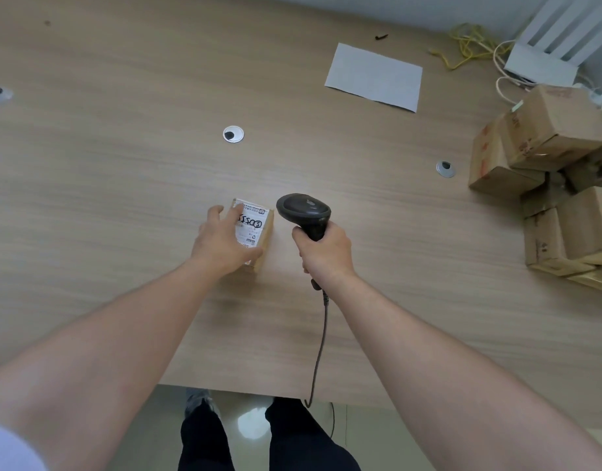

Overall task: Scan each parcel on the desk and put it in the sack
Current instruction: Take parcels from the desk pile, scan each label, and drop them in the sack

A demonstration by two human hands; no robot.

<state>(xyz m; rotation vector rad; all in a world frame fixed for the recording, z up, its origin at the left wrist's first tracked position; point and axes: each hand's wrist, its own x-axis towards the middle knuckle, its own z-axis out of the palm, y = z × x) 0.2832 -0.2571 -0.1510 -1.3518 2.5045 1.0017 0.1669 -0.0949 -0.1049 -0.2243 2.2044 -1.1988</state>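
Note:
A small brown parcel (257, 226) with a white label and black handwriting lies on the wooden desk (122, 185) near its middle. My left hand (221, 241) lies over the parcel's left side, fingers spread along its top and the thumb at its near edge. My right hand (325, 251) grips the handle of a black barcode scanner (303, 209) just right of the parcel. The scanner's head is level with the label, and its cable (321, 341) runs down over the desk's front edge. No sack is in view.
A pile of several brown cardboard parcels (558, 178) stands at the desk's right edge. A white sheet of paper (374, 76) lies at the back. Yellow and white cables (469, 45) and a white device sit at the back right. Round cable grommets (233, 134) dot the desk.

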